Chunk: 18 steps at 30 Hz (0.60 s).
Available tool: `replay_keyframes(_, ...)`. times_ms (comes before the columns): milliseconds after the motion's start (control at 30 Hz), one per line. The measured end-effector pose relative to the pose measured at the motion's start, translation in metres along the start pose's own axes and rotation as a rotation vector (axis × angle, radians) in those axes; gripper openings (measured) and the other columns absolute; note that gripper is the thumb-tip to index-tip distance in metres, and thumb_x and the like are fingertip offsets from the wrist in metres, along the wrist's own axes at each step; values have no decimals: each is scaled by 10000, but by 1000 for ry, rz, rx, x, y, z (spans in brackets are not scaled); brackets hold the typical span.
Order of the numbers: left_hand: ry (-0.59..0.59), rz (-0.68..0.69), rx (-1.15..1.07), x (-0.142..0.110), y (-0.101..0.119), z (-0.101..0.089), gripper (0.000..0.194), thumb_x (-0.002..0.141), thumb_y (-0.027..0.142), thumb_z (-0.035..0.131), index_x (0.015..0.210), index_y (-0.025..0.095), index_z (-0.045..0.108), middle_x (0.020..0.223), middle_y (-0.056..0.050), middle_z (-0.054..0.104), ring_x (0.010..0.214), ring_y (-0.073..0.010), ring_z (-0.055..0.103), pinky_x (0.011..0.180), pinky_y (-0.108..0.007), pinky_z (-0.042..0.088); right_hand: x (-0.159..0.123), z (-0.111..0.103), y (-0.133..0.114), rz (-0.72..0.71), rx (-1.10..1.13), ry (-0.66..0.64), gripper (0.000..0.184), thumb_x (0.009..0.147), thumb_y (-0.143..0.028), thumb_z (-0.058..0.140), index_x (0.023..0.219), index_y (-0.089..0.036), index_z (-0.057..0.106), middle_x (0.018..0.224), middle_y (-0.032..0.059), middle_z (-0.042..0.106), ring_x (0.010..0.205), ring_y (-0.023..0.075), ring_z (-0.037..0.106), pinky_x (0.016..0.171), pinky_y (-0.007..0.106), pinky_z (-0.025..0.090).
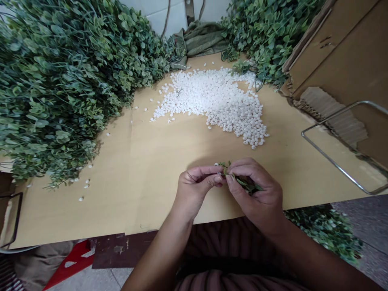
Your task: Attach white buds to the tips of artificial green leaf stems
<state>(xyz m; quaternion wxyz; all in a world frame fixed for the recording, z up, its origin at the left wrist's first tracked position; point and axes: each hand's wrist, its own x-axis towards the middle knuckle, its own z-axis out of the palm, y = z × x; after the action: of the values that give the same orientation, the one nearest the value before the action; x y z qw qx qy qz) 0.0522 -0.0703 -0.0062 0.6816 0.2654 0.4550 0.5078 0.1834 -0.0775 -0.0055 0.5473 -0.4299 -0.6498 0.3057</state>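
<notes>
Over the front part of the cardboard-covered table [163,161], my two hands meet. My right hand [257,186] is closed round an artificial leafy sprig [244,182], whose green leaves poke out between the fingers. The thumb and fingers of my left hand [197,182] pinch together at the sprig's tip, where a tiny white piece shows; whether they grip that piece or the sprig itself is partly hidden. Beyond my hands lies a spread-out pile of small white beads or buds [212,95].
Big heaps of artificial greenery [69,76] fill the left side and back right [273,36]. A torn cardboard box [342,60] and a bent metal wire frame [336,165] stand at right. More greenery [327,230] lies below the table, and a red object [71,262] sits lower left.
</notes>
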Motion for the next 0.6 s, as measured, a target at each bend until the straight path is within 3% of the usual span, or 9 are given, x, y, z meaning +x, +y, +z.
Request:
replay_keyframes(200, 16, 27, 59, -1, 0, 4, 158, 510, 228, 814, 637, 185, 731, 607, -12, 699, 525, -81, 585, 584, -207, 527, 1, -2, 1, -35, -33, -26, 144, 756, -38, 568, 782, -180, 558, 771, 22, 560, 756, 141, 550, 690, 282, 455)
replay_keyframes(600, -40, 38, 40, -1, 1, 4, 150, 550, 235, 798, 681, 198, 737, 694, -28, 729, 566, -100, 622, 665, -245, 550, -1, -2, -2, 35, 22, 2, 138, 768, -47, 551, 754, -182, 523, 758, 18, 562, 784, 147, 582, 728, 285, 470)
